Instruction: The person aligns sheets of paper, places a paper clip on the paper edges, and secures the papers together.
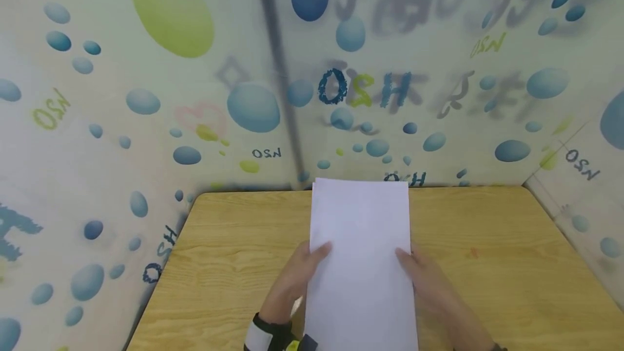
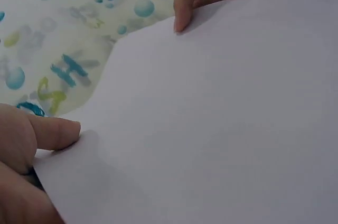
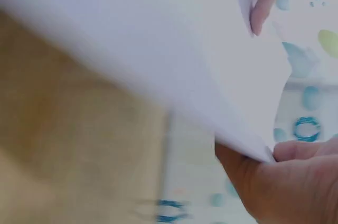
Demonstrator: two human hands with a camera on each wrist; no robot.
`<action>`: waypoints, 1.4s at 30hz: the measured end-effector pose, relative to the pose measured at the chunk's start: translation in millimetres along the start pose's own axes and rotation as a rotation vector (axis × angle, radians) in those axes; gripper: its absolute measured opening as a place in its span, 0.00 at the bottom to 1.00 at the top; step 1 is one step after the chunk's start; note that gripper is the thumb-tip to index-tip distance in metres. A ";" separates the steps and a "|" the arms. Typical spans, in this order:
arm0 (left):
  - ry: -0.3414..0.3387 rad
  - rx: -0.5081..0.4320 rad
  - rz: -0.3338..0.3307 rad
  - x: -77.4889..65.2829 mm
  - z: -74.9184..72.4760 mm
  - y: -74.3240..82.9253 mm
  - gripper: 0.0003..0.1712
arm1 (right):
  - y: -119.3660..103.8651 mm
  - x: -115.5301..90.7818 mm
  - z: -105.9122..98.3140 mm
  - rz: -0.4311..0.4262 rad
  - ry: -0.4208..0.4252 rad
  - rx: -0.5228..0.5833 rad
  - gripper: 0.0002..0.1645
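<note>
White paper [image 1: 361, 264] is held up above the table between both hands, its face blank. A slightly doubled upper edge suggests more than one sheet; how many cannot be told. My left hand [image 1: 294, 275] grips the left edge, thumb on the front face and fingers hidden behind. On the opposite edge my right hand [image 1: 431, 280] pinches the paper the same way, at about equal height. The left wrist view shows the paper [image 2: 200, 113] bowing a little between the thumbs. From the right wrist, the paper's near edge [image 3: 158, 76] looks blurred.
A wood-grain table [image 1: 234, 242] spreads beneath the hands. Behind it rises a pale wall [image 1: 234, 167] printed with blue and green ovals and letters, and similar surfaces flank both sides. A dark band with a white part [image 1: 260, 335] circles the left wrist.
</note>
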State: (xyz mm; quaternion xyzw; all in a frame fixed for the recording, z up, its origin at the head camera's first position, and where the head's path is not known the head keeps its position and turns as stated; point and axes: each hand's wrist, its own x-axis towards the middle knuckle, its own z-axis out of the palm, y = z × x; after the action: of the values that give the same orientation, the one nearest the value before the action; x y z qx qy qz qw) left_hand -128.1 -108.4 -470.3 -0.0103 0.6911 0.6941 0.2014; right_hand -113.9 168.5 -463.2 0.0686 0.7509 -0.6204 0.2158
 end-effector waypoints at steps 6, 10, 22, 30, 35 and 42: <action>0.033 0.099 0.298 -9.5 9.2 43.2 0.28 | -41.4 -23.0 -1.3 -0.308 0.135 -0.140 0.39; 0.142 0.149 0.504 -17.6 21.8 63.3 0.22 | -56.1 -37.0 6.9 -0.546 0.282 -0.161 0.24; 0.327 0.128 0.932 -15.7 51.2 65.7 0.10 | -62.6 -41.9 39.0 -0.865 0.440 0.010 0.15; 0.382 0.181 0.990 -11.6 56.9 64.0 0.15 | -60.4 -34.9 44.9 -0.916 0.449 0.014 0.18; 0.394 0.187 0.989 -9.7 57.7 62.0 0.16 | -57.6 -31.7 46.1 -0.921 0.456 -0.006 0.18; 0.413 0.188 0.962 -7.9 58.3 57.5 0.15 | -54.7 -30.0 47.2 -0.906 0.430 0.018 0.18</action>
State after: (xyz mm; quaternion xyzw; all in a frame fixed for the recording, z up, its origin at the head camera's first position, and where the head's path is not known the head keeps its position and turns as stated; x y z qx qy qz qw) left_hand -122.3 -52.2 -410.5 0.1894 0.7021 0.6268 -0.2798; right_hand -96.0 116.1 -408.0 -0.1362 0.7273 -0.6300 -0.2358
